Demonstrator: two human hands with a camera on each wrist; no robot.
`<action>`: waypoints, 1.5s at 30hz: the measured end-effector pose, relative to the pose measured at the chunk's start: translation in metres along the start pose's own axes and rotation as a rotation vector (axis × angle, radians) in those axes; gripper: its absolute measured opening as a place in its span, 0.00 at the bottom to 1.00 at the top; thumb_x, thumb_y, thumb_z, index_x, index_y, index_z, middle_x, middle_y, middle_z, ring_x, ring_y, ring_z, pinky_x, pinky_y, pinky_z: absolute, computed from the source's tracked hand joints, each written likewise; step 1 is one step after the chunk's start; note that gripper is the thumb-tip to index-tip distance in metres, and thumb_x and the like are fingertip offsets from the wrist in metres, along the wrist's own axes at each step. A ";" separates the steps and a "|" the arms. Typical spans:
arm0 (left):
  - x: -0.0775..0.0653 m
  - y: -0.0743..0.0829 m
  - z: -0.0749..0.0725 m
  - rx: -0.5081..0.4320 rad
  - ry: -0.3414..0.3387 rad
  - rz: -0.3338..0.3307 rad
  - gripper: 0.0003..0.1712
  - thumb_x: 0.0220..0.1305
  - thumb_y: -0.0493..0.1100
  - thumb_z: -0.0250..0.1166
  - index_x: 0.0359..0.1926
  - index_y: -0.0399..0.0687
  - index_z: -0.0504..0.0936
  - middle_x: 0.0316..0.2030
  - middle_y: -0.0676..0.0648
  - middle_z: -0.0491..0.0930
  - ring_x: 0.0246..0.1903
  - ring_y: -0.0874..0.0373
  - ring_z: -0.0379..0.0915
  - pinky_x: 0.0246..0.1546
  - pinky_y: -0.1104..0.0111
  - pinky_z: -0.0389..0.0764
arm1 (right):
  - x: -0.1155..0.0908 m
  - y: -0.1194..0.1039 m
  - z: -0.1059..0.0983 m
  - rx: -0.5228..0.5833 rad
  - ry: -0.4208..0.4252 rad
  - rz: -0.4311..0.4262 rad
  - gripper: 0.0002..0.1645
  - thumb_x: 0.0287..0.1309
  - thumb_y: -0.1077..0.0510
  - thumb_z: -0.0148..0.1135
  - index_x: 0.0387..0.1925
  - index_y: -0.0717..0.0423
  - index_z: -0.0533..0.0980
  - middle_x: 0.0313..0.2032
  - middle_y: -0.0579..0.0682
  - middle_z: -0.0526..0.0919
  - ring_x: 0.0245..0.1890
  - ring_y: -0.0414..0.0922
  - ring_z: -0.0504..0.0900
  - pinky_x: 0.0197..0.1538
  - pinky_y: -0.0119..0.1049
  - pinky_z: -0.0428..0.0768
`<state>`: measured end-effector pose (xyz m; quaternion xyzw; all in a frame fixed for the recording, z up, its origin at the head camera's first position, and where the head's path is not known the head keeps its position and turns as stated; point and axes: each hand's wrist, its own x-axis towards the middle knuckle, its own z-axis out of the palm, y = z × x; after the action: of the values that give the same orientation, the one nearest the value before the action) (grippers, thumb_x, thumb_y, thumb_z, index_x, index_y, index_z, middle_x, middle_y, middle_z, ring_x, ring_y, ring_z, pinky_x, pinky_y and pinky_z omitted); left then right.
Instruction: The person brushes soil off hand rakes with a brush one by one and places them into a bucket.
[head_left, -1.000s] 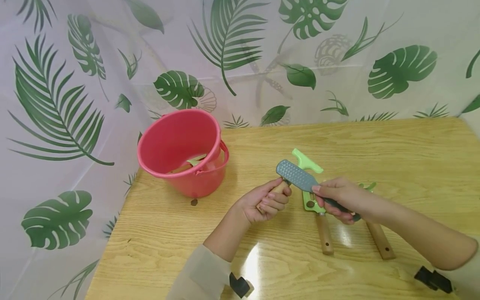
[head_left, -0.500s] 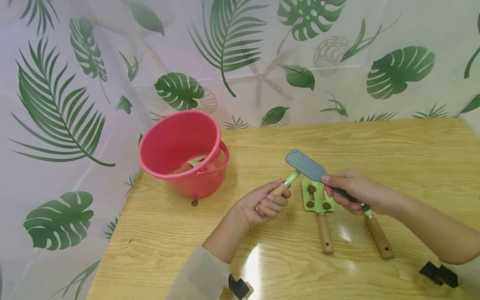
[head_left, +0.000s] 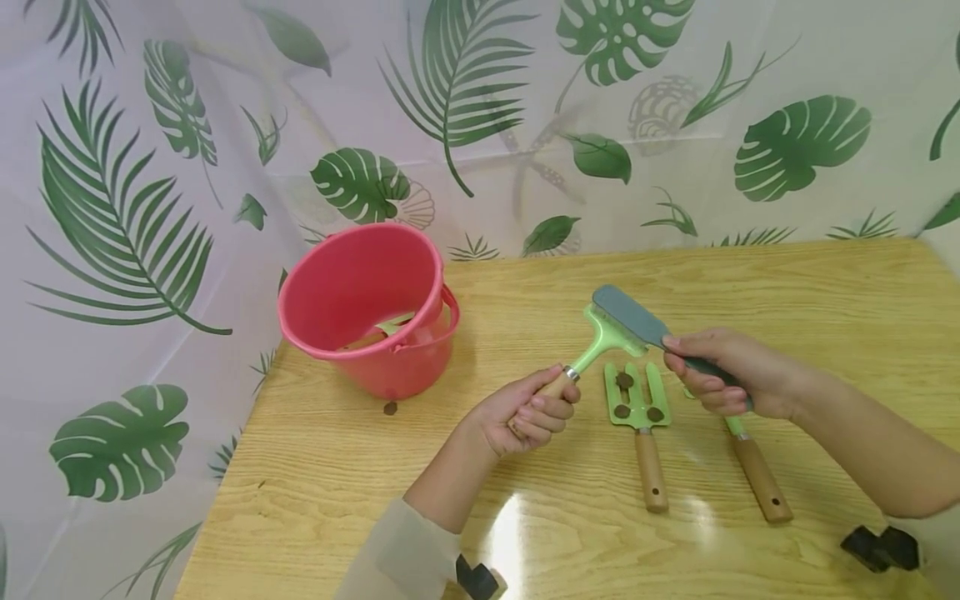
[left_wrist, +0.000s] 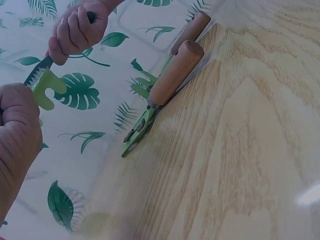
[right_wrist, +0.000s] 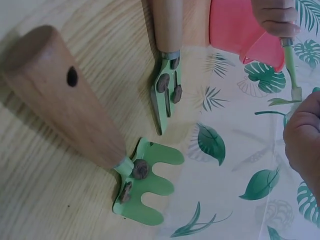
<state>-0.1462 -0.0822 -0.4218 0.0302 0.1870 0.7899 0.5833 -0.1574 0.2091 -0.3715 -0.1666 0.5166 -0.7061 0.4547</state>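
My left hand (head_left: pixel 528 410) grips the wooden handle of a small garden rake (head_left: pixel 603 342), its green head raised over the table. My right hand (head_left: pixel 738 371) holds the dark handle of a grey brush (head_left: pixel 630 310). The brush back faces up in the head view, and its head overlaps the rake head. Pale bristles lie against the green metal in the left wrist view. Below the hands, a green hand fork (head_left: pixel 637 404) with brown clumps lies on the table. Beside it is another wooden-handled green rake (right_wrist: pixel 152 185), also with brown clumps; my right hand partly hides its head in the head view.
A pink bucket (head_left: pixel 405 367) stands at the left on the wooden table (head_left: pixel 337 500), with a green-and-wood tool (head_left: pixel 367 336) inside. A brown clump (head_left: pixel 390 408) lies in front of it. A leaf-patterned sheet (head_left: pixel 517 192) hangs behind and along the left.
The brush has moved right and slightly up with my right hand, turning from bristle side to back. The rake head in my left hand has come into clearer view; the left hand stays nearly still.
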 end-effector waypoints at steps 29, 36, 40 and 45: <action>-0.010 -0.001 0.005 0.262 -0.052 -0.009 0.28 0.76 0.51 0.26 0.31 0.47 0.70 0.13 0.60 0.64 0.09 0.74 0.59 0.07 0.85 0.55 | 0.009 0.039 -0.035 0.620 -0.285 -0.037 0.30 0.76 0.52 0.21 0.37 0.57 0.72 0.17 0.44 0.48 0.13 0.35 0.49 0.16 0.25 0.52; -0.017 0.003 0.013 0.428 0.104 0.011 0.23 0.77 0.47 0.33 0.30 0.46 0.70 0.13 0.60 0.61 0.08 0.75 0.56 0.07 0.85 0.53 | 0.002 0.033 -0.037 0.447 -0.181 -0.056 0.32 0.76 0.54 0.17 0.35 0.56 0.72 0.17 0.45 0.49 0.12 0.38 0.46 0.15 0.28 0.48; -0.026 0.010 0.015 0.497 0.148 0.034 0.20 0.76 0.47 0.38 0.31 0.45 0.71 0.13 0.59 0.61 0.08 0.74 0.56 0.07 0.85 0.52 | -0.005 0.029 -0.034 0.297 -0.090 -0.051 0.29 0.76 0.55 0.21 0.33 0.54 0.72 0.16 0.45 0.52 0.11 0.41 0.44 0.15 0.31 0.44; -0.035 0.016 0.019 0.708 0.293 0.057 0.18 0.73 0.51 0.46 0.34 0.41 0.71 0.14 0.57 0.59 0.10 0.71 0.53 0.09 0.81 0.52 | -0.013 0.026 -0.030 0.087 0.006 -0.044 0.26 0.76 0.55 0.27 0.30 0.53 0.72 0.14 0.46 0.55 0.11 0.44 0.43 0.14 0.37 0.41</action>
<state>-0.1444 -0.1137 -0.3930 0.1216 0.5286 0.6884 0.4816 -0.1589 0.2357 -0.4038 -0.1559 0.4829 -0.7384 0.4442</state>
